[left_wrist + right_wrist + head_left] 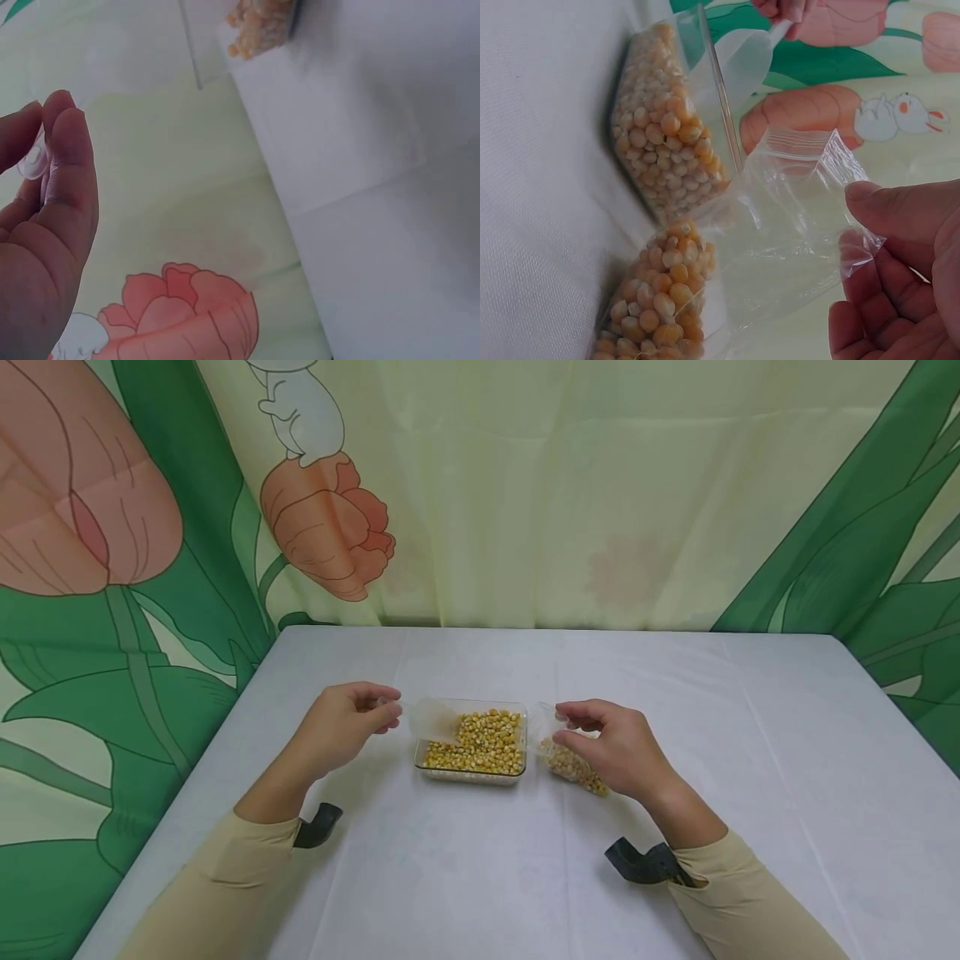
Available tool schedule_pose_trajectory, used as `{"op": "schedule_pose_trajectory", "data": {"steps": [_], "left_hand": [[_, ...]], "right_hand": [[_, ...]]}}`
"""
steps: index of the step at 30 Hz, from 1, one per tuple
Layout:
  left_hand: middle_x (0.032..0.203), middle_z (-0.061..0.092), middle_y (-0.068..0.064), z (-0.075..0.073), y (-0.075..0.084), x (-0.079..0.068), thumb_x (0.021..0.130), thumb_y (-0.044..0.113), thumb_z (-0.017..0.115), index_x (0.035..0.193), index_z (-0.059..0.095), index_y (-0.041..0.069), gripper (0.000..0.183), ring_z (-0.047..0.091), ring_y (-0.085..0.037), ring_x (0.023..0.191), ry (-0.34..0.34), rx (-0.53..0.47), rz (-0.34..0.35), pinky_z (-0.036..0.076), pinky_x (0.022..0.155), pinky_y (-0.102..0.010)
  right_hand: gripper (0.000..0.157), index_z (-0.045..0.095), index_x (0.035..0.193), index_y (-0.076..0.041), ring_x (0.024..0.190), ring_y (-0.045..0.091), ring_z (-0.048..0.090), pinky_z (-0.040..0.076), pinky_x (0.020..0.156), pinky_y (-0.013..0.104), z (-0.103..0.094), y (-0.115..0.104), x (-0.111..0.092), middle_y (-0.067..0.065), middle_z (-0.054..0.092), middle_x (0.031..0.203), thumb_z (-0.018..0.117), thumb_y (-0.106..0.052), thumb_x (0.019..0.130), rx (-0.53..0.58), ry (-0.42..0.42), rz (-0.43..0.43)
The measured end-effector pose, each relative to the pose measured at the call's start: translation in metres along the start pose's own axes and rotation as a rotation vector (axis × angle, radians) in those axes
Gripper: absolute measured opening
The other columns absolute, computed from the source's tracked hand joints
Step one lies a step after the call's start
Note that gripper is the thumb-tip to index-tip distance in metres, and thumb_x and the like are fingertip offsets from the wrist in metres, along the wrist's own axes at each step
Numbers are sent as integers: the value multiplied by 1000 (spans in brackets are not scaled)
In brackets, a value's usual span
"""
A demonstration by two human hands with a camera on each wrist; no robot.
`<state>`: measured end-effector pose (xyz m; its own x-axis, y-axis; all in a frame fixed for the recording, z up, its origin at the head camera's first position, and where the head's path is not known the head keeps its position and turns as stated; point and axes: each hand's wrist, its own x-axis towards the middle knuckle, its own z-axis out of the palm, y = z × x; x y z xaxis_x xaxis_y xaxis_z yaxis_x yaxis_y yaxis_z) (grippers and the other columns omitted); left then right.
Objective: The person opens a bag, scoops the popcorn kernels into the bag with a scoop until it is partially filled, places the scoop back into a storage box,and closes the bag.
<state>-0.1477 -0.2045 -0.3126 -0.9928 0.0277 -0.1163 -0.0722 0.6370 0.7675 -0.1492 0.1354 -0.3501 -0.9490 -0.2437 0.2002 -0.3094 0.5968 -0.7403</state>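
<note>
A clear rectangular container (471, 774) of yellow corn kernels (487, 739) stands mid-table. My left hand (341, 727), to its left, pinches the handle end of a translucent scoop (433, 721). The scoop's bowl reaches over the container's left part; in the right wrist view the scoop (742, 64) looks bare of kernels. Right of the container leans a clear zip bag (570, 764), its lower part filled with kernels (660, 292). Thumb and fingers of my right hand (618, 747) pinch the bag's top edge, seen closely in the right wrist view. Whether the bag's mouth is parted, I cannot tell.
A white cloth covers the table (465, 877). Behind it hangs a curtain (555, 510) printed with flowers, leaves and a rabbit. Black wrist mounts (318, 825) stick out from both sleeves, low over the cloth.
</note>
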Motion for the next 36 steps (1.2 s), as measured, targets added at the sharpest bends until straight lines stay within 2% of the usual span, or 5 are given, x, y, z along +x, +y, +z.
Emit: {"op": "schedule_pose_trajectory", "data": {"steps": [6, 12, 24, 29, 36], "left_hand": [[97, 72, -8, 7, -4, 5, 100, 19, 63, 125, 66, 1, 31, 69, -31, 96, -17, -26, 7, 55, 90, -42], [102, 72, -11, 11, -13, 10, 101, 18, 64, 126, 65, 0, 31, 69, -31, 98, -40, -88, -4, 55, 91, -43], [101, 72, -9, 19, -40, 22, 99, 19, 66, 126, 67, 2, 32, 68, -23, 93, -104, -105, -33, 56, 87, -39], [102, 72, -10, 22, -44, 24, 99, 19, 66, 126, 67, 1, 32, 68, -20, 91, -111, -109, -35, 56, 85, -35], [105, 71, -9, 24, -45, 25, 98, 20, 67, 125, 68, 3, 32, 67, -20, 92, -116, -103, -41, 56, 85, -35]], "right_hand": [[31, 71, 119, -3, 102, 27, 64, 55, 85, 45, -1, -1, -1, 9, 72, 112, 76, -10, 89, -2, 3, 3], [31, 72, 118, -2, 102, 27, 65, 56, 85, 45, -2, -2, 0, 9, 72, 111, 76, -11, 89, 0, 11, -6], [30, 71, 118, -1, 101, 28, 66, 56, 84, 45, 1, 0, 0, 10, 72, 110, 76, -9, 89, 14, 11, -2], [30, 71, 118, -1, 101, 27, 66, 56, 85, 45, 2, 0, 0, 9, 72, 110, 75, -11, 89, 12, 5, -3], [29, 72, 118, -2, 101, 27, 66, 56, 85, 44, 0, -1, -1, 9, 72, 110, 75, -12, 90, 7, 10, -4]]}}
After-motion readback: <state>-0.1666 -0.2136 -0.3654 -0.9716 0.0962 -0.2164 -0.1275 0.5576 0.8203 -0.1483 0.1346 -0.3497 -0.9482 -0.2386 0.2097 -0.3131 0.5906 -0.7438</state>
